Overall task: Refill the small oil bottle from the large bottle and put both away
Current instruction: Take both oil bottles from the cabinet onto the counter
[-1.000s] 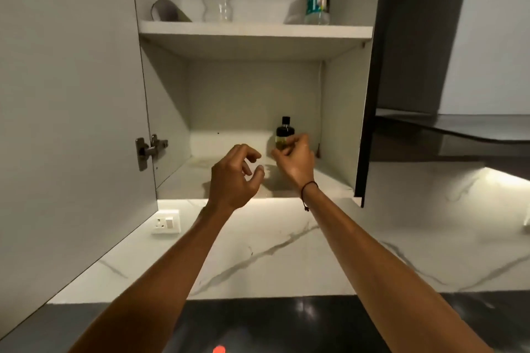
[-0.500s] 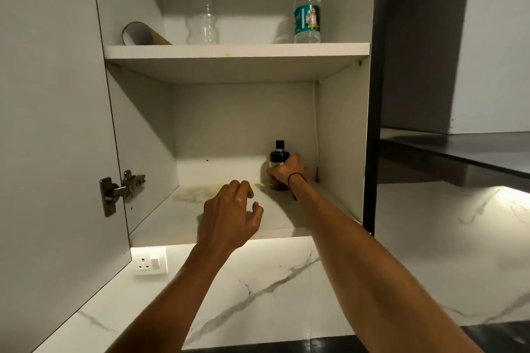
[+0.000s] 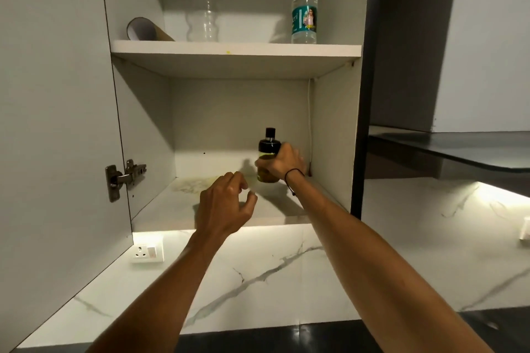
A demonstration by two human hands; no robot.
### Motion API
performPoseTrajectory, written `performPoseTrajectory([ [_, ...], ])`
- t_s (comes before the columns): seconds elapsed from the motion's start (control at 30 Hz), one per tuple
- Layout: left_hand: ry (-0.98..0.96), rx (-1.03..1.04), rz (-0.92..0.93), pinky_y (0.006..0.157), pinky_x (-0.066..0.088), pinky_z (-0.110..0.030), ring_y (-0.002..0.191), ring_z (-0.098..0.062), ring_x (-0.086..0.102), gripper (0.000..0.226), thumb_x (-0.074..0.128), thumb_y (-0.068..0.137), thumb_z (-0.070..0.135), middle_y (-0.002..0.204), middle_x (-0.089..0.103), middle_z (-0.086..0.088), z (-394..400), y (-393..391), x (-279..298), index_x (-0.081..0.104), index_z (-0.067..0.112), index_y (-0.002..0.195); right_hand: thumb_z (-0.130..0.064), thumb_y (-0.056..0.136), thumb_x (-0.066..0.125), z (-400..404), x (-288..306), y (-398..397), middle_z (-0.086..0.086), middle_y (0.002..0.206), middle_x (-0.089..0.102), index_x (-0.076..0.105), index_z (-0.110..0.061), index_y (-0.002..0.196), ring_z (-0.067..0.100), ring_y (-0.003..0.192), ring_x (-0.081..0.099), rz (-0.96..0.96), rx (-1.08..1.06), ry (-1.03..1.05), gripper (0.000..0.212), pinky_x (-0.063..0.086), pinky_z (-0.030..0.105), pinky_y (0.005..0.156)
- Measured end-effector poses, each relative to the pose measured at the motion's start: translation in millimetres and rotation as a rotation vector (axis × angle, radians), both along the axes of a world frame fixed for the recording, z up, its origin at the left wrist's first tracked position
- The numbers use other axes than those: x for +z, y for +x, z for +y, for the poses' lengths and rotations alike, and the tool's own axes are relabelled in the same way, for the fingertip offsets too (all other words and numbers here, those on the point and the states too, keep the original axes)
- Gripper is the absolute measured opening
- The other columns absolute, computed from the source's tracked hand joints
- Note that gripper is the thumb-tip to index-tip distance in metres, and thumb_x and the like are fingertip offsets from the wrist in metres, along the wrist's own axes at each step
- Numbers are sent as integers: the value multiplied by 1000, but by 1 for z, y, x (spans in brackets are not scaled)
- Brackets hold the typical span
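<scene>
A small oil bottle (image 3: 268, 146) with a black cap and yellowish oil stands at the back right of the lower cabinet shelf (image 3: 223, 209). My right hand (image 3: 282, 162) grips its body from the right, wrist with a black cord toward me. My left hand (image 3: 226, 206) hovers over the front of that shelf, left of the bottle, fingers loosely curled and holding nothing. On the upper shelf (image 3: 235, 50) a tall clear bottle with a teal label (image 3: 304, 11) stands at the right.
An empty clear bottle with a yellow cap (image 3: 204, 6) and a rolled sheet (image 3: 144, 30) sit on the upper shelf at left. The cabinet door (image 3: 51, 123) hangs open at left with its hinge (image 3: 124, 176). A wall socket (image 3: 147, 251) sits on the marble backsplash.
My right hand has reached deeper into the lower shelf with the small bottle and now holds it near the back right corner. The left hand followed slightly; the view tilted upward.
</scene>
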State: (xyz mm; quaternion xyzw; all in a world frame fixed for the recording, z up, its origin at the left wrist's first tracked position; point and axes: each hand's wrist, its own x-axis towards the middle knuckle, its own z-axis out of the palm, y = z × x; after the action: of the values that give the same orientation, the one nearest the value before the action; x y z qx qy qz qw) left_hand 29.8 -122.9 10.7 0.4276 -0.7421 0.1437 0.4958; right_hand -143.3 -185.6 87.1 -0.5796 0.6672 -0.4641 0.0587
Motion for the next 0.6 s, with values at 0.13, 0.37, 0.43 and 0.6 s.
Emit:
performPoseTrajectory([
  [0.13, -5, -249, 321, 63, 56, -34, 69, -11, 63, 11, 68, 86, 28, 78, 68, 8, 12, 7, 1, 66, 18, 84, -45, 67, 88, 52, 7, 2, -1, 101, 71, 66, -20, 116, 18, 92, 68, -13, 91, -70, 60, 53, 29, 73],
  [0.37, 463, -512, 1387, 53, 49, -30, 57, -26, 63, 43, 47, 105, 33, 71, 69, -18, 99, -24, -32, 70, -1, 90, -46, 69, 90, 150, -4, 14, -2, 115, 71, 62, -20, 126, 17, 102, 68, -7, 247, -115, 69, 57, 32, 87],
  [0.43, 875, -611, 1630, 68, 57, -34, 74, -28, 70, 54, 43, 104, 46, 86, 74, -18, 123, -30, -60, 72, 1, 100, -44, 70, 90, 178, -21, 17, -1, 120, 70, 60, -20, 129, 18, 107, 66, -21, 256, -87, 71, 55, 33, 91],
  [0.6, 1323, -917, 1940, 109, 53, -50, 123, -45, 64, 79, 38, 102, 60, 132, 63, -35, 136, -26, -138, 59, -10, 131, -51, 66, 89, 223, -99, 19, -2, 120, 71, 61, -22, 127, 18, 108, 65, 23, 192, -35, 73, 54, 35, 91],
])
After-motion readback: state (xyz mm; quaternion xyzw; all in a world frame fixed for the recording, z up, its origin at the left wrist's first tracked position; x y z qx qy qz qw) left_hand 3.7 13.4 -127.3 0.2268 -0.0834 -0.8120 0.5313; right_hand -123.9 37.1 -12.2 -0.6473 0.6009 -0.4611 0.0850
